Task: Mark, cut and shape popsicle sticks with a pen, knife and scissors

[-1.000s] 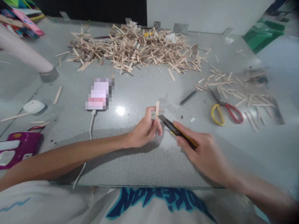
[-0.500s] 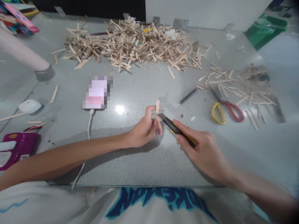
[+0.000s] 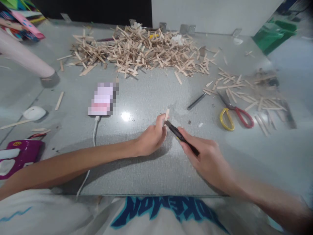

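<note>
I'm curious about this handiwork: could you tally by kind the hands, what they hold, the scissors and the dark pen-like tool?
Left hand and right hand: 2
Held wooden stick: 1
Utility knife: 1
Scissors: 1
Dark pen-like tool: 1
Total: 6

Your left hand (image 3: 155, 137) covers the lower part of the wooden stick (image 3: 167, 114), and your right hand (image 3: 209, 158) hides the rear of the cutter (image 3: 181, 135); at this size you cannot tell whether its blade touches the stick. Coarse squares blot out the phone (image 3: 102, 98). The purple box (image 3: 30, 150) and pale tube (image 3: 29, 58) run off your left edge, the bottom edge cuts your shirt (image 3: 97, 222), and the dark patch (image 3: 267, 77) at far right is too blurred to name
</note>
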`<state>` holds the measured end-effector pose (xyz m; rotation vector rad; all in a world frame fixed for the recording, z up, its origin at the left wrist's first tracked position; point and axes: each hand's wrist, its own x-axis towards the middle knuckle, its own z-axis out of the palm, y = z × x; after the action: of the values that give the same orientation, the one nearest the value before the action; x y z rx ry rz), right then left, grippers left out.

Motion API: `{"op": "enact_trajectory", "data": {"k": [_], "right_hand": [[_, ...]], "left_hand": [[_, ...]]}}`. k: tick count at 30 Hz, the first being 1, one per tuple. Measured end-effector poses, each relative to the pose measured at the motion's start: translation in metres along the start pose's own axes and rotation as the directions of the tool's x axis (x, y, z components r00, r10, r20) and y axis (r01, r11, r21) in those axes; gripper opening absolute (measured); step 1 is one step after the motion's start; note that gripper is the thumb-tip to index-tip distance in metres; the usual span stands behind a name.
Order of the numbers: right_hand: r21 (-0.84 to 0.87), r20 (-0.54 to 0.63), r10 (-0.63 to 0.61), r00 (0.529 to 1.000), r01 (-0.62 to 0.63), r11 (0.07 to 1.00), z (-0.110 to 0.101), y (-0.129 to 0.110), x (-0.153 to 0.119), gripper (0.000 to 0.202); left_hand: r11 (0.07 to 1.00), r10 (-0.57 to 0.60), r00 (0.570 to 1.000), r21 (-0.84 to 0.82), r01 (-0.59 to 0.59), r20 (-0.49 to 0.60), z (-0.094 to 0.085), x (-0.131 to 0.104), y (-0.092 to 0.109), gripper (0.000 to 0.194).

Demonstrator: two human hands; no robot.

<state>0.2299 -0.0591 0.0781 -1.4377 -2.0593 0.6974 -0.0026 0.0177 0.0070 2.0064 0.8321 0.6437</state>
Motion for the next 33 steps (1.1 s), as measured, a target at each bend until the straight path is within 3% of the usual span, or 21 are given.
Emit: {"op": "enact_trajectory", "data": {"k": [3,7,18,33], "right_hand": [[0.003,-0.013,0.033,0.999,-0.033,0.999,-0.003,-0.005,0.001,0.045],[0.018,-0.060,0.123,0.991,-0.122,0.992,-0.012,-0.015,-0.003,0.046],[0.083,-0.051,0.115,0.992,-0.110,0.990,-0.003,-0.007,-0.002,0.047],[0.070,-0.027,0.114,0.993,-0.112,0.991,-0.002,-0.005,-0.002,0.047]], "left_hand": [[0.997,0.020,0.998,-0.070,-0.024,-0.057,0.002,0.002,0.000,0.030],[0.980,-0.087,0.978,-0.191,0.050,-0.190,0.003,0.004,0.003,0.022],[0.972,-0.019,0.995,-0.235,-0.003,-0.093,0.001,0.000,0.008,0.022],[0.972,0.018,0.997,-0.232,-0.034,-0.071,0.000,0.001,0.006,0.023]]}}
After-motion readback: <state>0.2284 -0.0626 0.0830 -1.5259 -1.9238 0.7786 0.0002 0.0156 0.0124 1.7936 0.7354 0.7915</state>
